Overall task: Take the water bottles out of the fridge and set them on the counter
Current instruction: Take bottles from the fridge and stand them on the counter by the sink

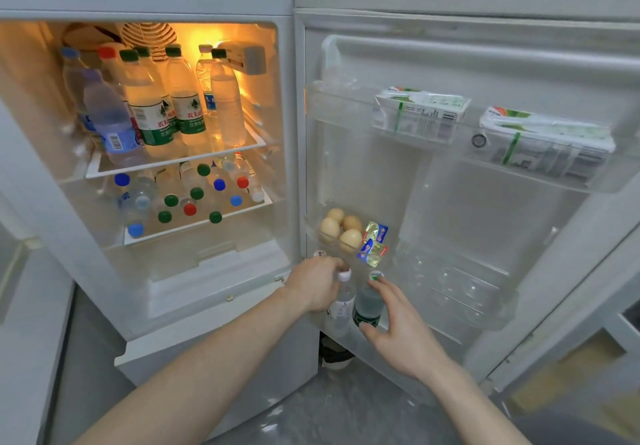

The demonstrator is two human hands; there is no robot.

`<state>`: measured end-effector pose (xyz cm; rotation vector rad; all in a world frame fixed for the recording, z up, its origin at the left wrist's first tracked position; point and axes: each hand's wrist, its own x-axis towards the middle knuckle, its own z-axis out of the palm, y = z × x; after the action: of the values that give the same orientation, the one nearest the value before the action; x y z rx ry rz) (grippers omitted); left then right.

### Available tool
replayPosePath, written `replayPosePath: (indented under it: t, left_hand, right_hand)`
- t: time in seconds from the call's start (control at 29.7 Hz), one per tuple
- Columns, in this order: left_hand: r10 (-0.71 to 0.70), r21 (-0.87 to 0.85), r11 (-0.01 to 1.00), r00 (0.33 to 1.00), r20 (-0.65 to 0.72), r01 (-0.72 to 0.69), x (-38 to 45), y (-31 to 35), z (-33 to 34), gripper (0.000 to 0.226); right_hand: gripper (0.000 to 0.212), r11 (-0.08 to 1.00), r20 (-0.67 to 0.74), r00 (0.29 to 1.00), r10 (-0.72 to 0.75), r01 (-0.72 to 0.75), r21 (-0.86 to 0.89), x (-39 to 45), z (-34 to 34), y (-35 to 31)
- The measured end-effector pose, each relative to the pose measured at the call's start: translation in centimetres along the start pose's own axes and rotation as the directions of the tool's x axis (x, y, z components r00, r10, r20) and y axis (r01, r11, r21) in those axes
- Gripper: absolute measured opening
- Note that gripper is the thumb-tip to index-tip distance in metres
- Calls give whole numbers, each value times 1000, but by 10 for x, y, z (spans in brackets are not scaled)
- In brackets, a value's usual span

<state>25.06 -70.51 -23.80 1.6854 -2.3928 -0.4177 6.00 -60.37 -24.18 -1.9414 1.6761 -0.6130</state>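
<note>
While shelves [180, 162] hold bottles [152, 109], left hand [313, 285] grips white-capped bottle [342, 302]; right hand [401, 334] clasps green-labelled bottle [367, 306].

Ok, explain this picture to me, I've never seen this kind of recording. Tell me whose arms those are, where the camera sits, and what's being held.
There is no machine here. The arms belong to a person wearing a wide-angle camera on the head, so you look forward and down as they do.

They stand before an open fridge. Its two lit shelves are full of water bottles, upright on the upper one, seen mostly as coloured caps on the lower.

The open door's upper racks hold milk cartons; a lower rack has eggs and small foil packets.

In the bottom door rack, the left hand grips a white-capped bottle near its neck. The right hand wraps around a green-labelled bottle beside it. No counter shows.
</note>
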Motion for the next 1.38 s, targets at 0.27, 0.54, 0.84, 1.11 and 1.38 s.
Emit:
replayPosePath:
  t: [0.27, 0.54, 0.84, 1.11, 1.38]
  left_hand:
    - [-56, -137, 989, 997, -59, 47, 15, 14, 15, 25]
    - [-71, -126, 991, 989, -126, 55, 18, 26, 29, 25]
    - [-70, -72, 995, 992, -103, 62, 23, 34, 39, 36]
    - [-124, -202, 974, 986, -114, 99, 15, 41, 38, 21]
    - [-147, -343, 938, 955, -258, 52, -28, 51, 38, 19]
  right_hand:
    - [94, 983, 103, 994, 38, -19, -183, 43, -13, 15]
    - [85, 967, 99, 994, 42, -15, -256, 57, -24, 31]
    - [54, 968, 152, 988, 28, 11, -251, 70, -31, 44]
    - [29, 955, 289, 954, -83, 159, -250, 73, -28, 62]
    - [23, 890, 282, 922, -265, 346, -296, 53, -33, 55]
